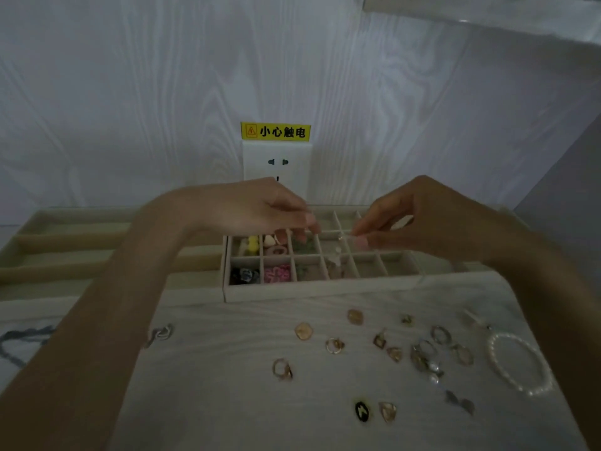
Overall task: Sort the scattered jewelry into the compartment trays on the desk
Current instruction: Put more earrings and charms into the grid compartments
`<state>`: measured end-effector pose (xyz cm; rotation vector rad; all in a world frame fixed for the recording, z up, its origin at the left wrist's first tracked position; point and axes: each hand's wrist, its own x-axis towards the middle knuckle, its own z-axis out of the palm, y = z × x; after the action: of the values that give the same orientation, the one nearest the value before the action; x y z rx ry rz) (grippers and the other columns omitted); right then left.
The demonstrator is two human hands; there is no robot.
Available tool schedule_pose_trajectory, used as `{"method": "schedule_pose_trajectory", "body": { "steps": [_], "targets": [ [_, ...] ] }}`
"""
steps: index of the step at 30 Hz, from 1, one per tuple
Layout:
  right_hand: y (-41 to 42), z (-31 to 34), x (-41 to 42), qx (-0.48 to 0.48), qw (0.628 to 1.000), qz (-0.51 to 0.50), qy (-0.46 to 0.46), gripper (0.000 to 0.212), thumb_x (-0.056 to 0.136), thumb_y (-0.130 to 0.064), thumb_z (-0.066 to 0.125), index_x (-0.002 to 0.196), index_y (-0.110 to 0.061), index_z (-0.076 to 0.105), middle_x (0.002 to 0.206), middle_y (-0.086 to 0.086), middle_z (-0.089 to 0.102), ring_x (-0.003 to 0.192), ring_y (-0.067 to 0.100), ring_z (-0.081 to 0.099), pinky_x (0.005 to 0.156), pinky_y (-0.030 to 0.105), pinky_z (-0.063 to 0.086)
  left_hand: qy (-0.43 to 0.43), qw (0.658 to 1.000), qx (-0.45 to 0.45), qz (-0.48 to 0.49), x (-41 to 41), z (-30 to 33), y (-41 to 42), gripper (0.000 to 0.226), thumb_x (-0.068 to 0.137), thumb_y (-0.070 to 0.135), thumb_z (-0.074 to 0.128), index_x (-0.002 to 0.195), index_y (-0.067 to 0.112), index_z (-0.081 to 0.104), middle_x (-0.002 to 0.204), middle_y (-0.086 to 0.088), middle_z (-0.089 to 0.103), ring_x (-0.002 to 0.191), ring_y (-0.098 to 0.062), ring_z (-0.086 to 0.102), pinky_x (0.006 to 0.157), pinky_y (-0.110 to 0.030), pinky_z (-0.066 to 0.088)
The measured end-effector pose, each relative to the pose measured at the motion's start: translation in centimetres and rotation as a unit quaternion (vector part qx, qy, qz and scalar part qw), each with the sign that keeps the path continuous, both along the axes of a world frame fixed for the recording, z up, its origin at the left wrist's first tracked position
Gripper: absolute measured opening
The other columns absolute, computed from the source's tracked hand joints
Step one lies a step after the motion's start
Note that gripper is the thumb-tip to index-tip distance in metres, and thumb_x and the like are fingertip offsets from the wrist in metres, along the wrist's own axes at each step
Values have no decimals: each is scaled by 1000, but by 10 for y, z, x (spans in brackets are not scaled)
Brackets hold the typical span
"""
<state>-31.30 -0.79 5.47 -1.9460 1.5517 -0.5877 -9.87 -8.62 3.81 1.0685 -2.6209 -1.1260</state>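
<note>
**A:** What lies around the compartment tray [325, 289]?

**B:** The tray stands in the middle of the desk [227, 369]. To its left, touching it, is a second tray with long slots [65, 252]. Behind the tray, on the wall, is a white socket [277, 164] with a yellow warning label [275, 131] above it. In front of the tray the scattered jewelry lies on the desk: a round gold piece [303, 331], several gold rings, one of them [282, 370] nearest to the person, a black oval piece [361, 411], a cluster of silver rings [426, 356] and, far to the right, a pearl bracelet [517, 364]. A small silver piece [160, 334] lies left of these, just beside the left forearm.

**A:** Is the tray already in use?

**B:** Yes. The left compartments hold a yellow item [252, 245], a pink item [276, 274] and a dark item [244, 275]. The right compartments look bare.

**A:** Does something block the view?

**B:** Both hands hang over the back rows of the tray and hide them.

**A:** And the hands?

**B:** The right hand [422, 219] pinches a small thin piece of jewelry [344, 236] between thumb and fingertips, above the middle of the tray. What the piece is I cannot tell; it is blurred. The left hand [260, 206] is over the left part of the tray, fingers loosely curved and pointing down. Whether it holds something I cannot tell.
</note>
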Motion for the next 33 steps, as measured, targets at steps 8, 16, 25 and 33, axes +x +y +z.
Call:
{"method": "schedule_pose_trajectory", "body": {
  "steps": [8,16,25,33],
  "targets": [
    [-31,0,-3,117,993,12,21,9,70,-24,78,78,-24,76,68,-10,73,70,1,68,70,9,51,35,999,11,-36,-27,-7,-18,23,83,35,65,105,30,70,93,13,71,85,6,63,80,-13,48],
    [-27,-6,-2,185,981,1,62,14,72,-27,76,82,-17,76,69,-9,73,66,4,67,82,21,52,59,997,39,-30,-39,-20,-9,3,82,24,69,85,24,71,80,11,72,72,4,64,63,-5,43],
    [-30,-13,-5,162,978,-22,126,9,71,-34,76,77,-28,76,61,-19,65,62,-5,57,63,15,40,20,999,19,-27,-51,-32,-9,7,88,30,63,92,27,66,89,10,70,83,-4,65,76,-21,50],
    [-30,-13,-2,170,979,-21,114,14,72,-34,75,81,-24,76,75,-11,72,75,0,63,73,17,47,11,999,31,-23,-47,-27,-10,5,89,28,61,91,27,65,83,14,71,72,6,61,66,-9,43]
  ]
}}
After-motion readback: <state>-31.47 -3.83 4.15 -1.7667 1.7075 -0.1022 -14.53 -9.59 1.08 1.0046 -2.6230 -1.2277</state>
